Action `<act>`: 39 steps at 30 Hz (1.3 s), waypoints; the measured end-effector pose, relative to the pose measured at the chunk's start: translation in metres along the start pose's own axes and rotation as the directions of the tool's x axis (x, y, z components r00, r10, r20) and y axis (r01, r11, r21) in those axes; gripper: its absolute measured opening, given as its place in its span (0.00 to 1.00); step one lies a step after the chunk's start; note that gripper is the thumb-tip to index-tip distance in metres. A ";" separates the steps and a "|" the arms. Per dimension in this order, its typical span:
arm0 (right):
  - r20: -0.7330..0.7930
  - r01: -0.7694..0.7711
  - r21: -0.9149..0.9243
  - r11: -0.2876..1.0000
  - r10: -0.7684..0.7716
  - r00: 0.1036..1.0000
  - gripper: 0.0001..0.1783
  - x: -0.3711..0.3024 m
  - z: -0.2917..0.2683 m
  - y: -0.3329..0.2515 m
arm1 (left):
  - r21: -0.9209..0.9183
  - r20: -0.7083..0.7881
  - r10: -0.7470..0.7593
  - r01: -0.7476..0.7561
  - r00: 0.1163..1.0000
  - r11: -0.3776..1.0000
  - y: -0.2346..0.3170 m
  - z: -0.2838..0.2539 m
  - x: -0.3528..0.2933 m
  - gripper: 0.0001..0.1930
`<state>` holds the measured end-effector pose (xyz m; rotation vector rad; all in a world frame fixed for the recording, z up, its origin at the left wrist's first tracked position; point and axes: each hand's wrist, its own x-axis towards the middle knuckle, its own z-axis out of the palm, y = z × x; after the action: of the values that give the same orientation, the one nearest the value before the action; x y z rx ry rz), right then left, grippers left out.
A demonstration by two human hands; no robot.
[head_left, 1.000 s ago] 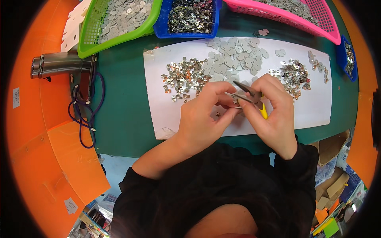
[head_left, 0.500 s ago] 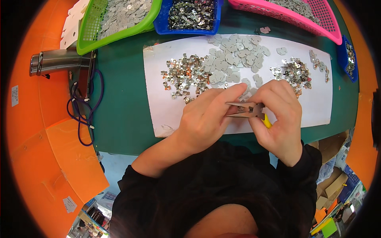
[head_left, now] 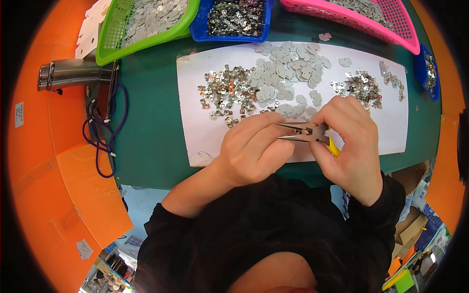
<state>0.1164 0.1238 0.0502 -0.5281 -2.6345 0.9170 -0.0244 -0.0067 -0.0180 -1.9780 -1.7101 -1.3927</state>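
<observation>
My right hand is wrapped round long-nose pliers with yellow handles; their jaws are apart and point left. Close against the jaws is my left hand, its fingers bent together; whatever lies in them, if anything, is hidden. Both hands are over the near part of a white board. Beyond them lies a heap of flat grey plates. Small shiny metal clips are scattered left of the plates, and a second pile of small metal parts lies to the right.
Along the far edge stand a green basket of grey plates, a blue tray of metal parts and a pink basket. A small blue bin is at the right. A metal cylinder and a purple cord lie left.
The pliers and my right hand have shifted slightly right, and the jaws have spread wider. My left thumb has come down from above the jaws, and its fingers are more curled.
</observation>
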 end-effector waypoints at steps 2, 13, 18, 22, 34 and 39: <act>-0.022 0.024 -0.022 0.999 -0.024 0.999 0.13 0.000 0.002 0.001 | 0.020 0.009 0.006 -0.007 1.000 1.000 0.000 -0.002 0.001 0.07; 0.001 0.032 -0.097 0.995 -0.032 0.999 0.15 0.001 0.003 -0.001 | 0.080 0.077 0.031 -0.037 0.997 0.996 0.008 -0.006 0.008 0.08; 0.025 0.044 -0.119 0.992 -0.041 0.999 0.14 0.003 0.001 -0.003 | 0.080 0.057 0.013 -0.018 0.998 0.997 0.006 -0.004 0.005 0.08; 0.109 0.044 -0.010 0.999 -0.043 0.993 0.14 0.007 -0.008 0.002 | 0.022 0.020 -0.017 0.016 1.000 1.000 0.005 0.000 0.000 0.10; -0.039 0.106 0.158 0.982 -0.101 0.994 0.17 -0.005 0.002 0.019 | -0.212 0.072 -0.226 0.236 0.972 0.948 0.006 -0.005 0.007 0.15; -0.137 0.180 0.204 0.962 -0.154 0.979 0.19 -0.013 0.008 0.026 | -0.268 0.149 -0.282 0.313 0.948 0.911 0.011 -0.011 0.014 0.15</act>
<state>0.1306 0.1326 0.0257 -0.2916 -2.3918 1.0648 -0.0226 -0.0077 0.0027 -2.0302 -2.0290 -1.7573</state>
